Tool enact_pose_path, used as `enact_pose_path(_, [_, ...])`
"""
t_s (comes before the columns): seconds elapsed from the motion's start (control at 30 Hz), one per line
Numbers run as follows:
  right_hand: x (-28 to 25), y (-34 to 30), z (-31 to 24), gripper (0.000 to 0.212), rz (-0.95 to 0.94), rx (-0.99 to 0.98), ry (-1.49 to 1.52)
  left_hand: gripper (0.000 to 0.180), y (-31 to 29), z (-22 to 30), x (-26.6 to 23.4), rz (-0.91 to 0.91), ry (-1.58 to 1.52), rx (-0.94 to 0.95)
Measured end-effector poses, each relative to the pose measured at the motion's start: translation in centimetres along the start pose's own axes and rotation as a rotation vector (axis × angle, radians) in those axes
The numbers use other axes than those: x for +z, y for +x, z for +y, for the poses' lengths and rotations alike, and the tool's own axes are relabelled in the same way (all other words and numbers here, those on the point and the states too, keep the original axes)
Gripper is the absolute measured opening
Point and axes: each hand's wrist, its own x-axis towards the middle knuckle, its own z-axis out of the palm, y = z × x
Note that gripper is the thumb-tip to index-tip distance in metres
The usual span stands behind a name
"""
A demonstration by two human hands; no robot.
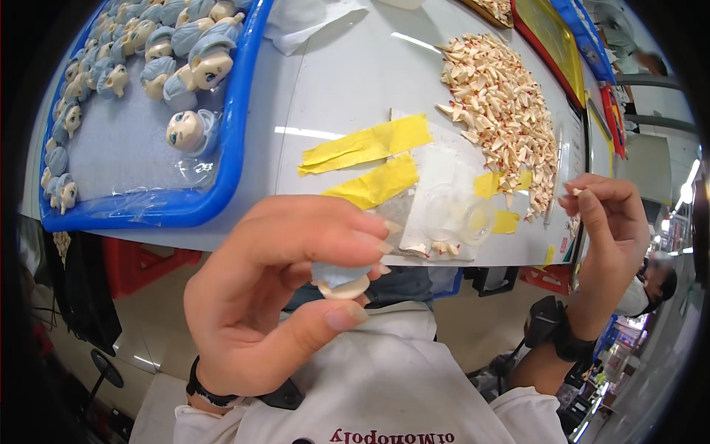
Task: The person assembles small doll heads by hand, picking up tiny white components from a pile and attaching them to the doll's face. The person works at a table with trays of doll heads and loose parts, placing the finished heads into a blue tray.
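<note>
Close to the camera, my left hand [255,285] is closed around a small doll head [342,280] with pale blue hair and a cream underside; the fingers hide most of it. At the right, my right hand [612,222] pinches a tiny cream piece [577,192] between thumb and fingertips, raised near the table's edge. Beside that hand spreads a large heap of small pointed cream pieces with red tips [503,111]. A blue tray [238,140] at the left holds several doll heads [194,132] with the same pale blue hair.
Yellow tape strips [366,144] are stuck on the white table [333,81]. A clear round dish [475,222] stands near the front edge, with a few loose cream pieces [444,247] by it. A red stool [140,266] is below the table. People are at the far right.
</note>
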Motion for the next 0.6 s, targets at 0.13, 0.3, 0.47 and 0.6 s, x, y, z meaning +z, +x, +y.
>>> enact_pose_path(0.13, [-4.1, -0.1, 2.5, 0.011, 0.111, 0.110, -0.161, 0.033, -0.1, 0.0, -0.1, -0.018, 0.028, 0.022])
enact_pose_path(0.3, [-7.5, -0.7, 6.0, 0.011, 0.181, 0.135, -0.266, 0.033, -0.4, 0.2, -0.1, -0.009, 0.139, 0.066])
enact_pose_path(0.47, [-8.6, -1.5, 8.7, 0.009, 0.172, 0.218, -0.376, 0.033, -0.4, 0.3, -0.7, -0.005, 0.249, 0.180])
enact_pose_path(0.6, [-8.5, -1.4, 8.8, 0.009, 0.182, 0.177, -0.505, 0.035, -0.7, 2.1, -2.1, 0.090, 0.480, 0.365])
